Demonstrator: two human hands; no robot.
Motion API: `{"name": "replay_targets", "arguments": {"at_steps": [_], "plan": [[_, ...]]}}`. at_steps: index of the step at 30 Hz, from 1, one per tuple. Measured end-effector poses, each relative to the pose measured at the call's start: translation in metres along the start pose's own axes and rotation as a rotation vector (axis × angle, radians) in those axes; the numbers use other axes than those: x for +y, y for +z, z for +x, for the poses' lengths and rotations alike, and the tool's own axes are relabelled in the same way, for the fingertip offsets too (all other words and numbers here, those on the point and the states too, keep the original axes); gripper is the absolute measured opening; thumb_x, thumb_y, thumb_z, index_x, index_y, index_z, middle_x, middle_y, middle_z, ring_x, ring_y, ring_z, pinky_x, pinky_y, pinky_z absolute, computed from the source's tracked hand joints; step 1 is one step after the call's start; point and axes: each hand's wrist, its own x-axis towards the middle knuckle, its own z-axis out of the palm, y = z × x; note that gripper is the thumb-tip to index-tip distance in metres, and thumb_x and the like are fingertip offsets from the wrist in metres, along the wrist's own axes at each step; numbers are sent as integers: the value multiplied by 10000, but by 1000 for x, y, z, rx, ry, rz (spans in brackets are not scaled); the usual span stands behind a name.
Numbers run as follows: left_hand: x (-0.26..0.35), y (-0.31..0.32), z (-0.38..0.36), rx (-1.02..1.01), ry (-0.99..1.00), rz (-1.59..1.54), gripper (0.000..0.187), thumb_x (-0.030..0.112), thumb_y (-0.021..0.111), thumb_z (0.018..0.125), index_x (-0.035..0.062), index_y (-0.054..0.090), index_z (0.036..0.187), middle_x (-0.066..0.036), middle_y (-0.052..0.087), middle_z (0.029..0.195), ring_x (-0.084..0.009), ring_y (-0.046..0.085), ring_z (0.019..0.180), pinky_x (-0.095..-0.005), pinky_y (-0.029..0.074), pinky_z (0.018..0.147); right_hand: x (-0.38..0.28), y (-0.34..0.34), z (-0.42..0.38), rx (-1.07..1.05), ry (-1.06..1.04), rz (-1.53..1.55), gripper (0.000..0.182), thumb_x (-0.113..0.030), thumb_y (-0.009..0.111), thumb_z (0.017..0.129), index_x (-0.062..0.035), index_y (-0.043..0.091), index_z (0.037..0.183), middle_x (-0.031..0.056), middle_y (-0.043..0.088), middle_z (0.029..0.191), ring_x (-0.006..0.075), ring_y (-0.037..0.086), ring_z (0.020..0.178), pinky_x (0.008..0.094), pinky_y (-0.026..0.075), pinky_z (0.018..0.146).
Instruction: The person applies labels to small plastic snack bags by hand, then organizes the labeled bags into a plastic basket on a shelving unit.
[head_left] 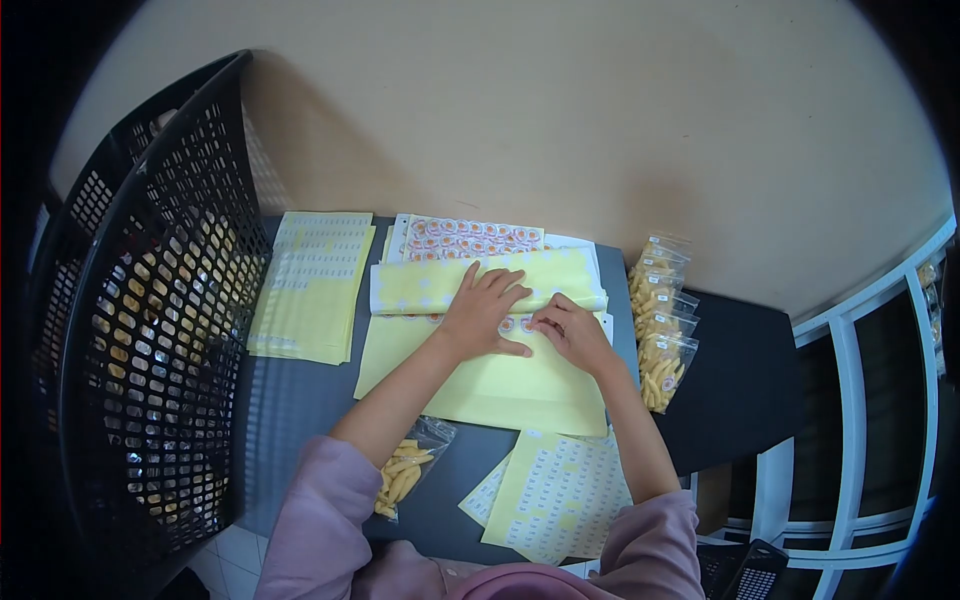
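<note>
Basket (172, 150) of packets (140, 380), bags (680, 345) of yellow pieces (655, 385); left hand (485, 312) spread on sheet (420, 284), right hand (572, 332) pinched together

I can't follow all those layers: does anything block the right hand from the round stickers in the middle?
Nothing visible does: the right hand is right at the exposed stickers. The left hand rests beside them; the folded-back sheet lies just beyond.
</note>
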Motion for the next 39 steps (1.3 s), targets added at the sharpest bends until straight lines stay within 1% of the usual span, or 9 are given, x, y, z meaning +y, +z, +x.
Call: {"name": "replay_targets", "arguments": {"at_steps": [3,5,6,8,12,14,21,26,39], "plan": [[0,0,1,-2,-3,-3,801,575,703,529,106,485,1141,-89,399,1263,-252,326,1207,-498,150,1033,0,3,-1,22,13,-10,73,-147,589,780,-100,626,822,40,511,768,214,556,639,338,441,570],[-2,2,1,5,5,6,808,588,693,531,101,484,1141,-90,393,1267,-253,322,1209,-498,151,1032,-3,6,-2,39,99,4,79,-156,578,794,-91,602,832,44,496,764,215,547,634,341,424,564],[-3,3,1,2,3,6,808,588,693,531,101,484,1141,-90,393,1267,-253,322,1209,-498,151,1032,-5,7,-2,37,99,6,79,-156,578,794,-91,602,832,44,496,764,215,547,634,341,424,564],[-4,5,1,31,16,-4,808,596,691,513,97,491,1117,-102,401,1261,-265,330,1197,-505,160,1023,-9,9,-3,57,226,7,97,-175,572,805,-83,591,827,49,494,761,212,545,639,337,417,568],[-4,7,1,29,10,-8,811,601,688,512,97,491,1117,-101,399,1263,-265,328,1198,-508,163,1020,-11,13,-3,95,254,-10,106,-182,566,811,-80,588,829,53,489,758,207,545,637,330,414,573],[-5,7,1,31,6,-6,817,607,685,510,97,491,1118,-99,400,1263,-265,326,1199,-506,164,1020,-11,14,-2,79,317,47,101,-170,560,812,-77,585,841,50,494,758,195,545,632,325,413,574],[-4,6,2,16,-4,-1,825,614,682,510,96,488,1121,-100,402,1262,-264,322,1203,-505,163,1021,-8,24,-1,176,366,146,121,-173,547,816,-59,583,830,41,519,758,180,541,621,318,410,572],[-3,5,2,-15,-20,8,836,612,685,518,87,482,1137,-100,387,1275,-269,320,1209,-491,161,1027,-11,30,2,239,438,138,154,-207,541,821,-62,592,823,45,513,709,170,521,608,304,403,564],[-3,5,2,-29,-22,26,847,617,682,518,86,474,1144,-103,381,1277,-273,319,1209,-491,167,1022,-1,45,3,366,466,230,134,-177,543,808,-60,606,831,45,519,705,168,514,606,296,402,572]]}}
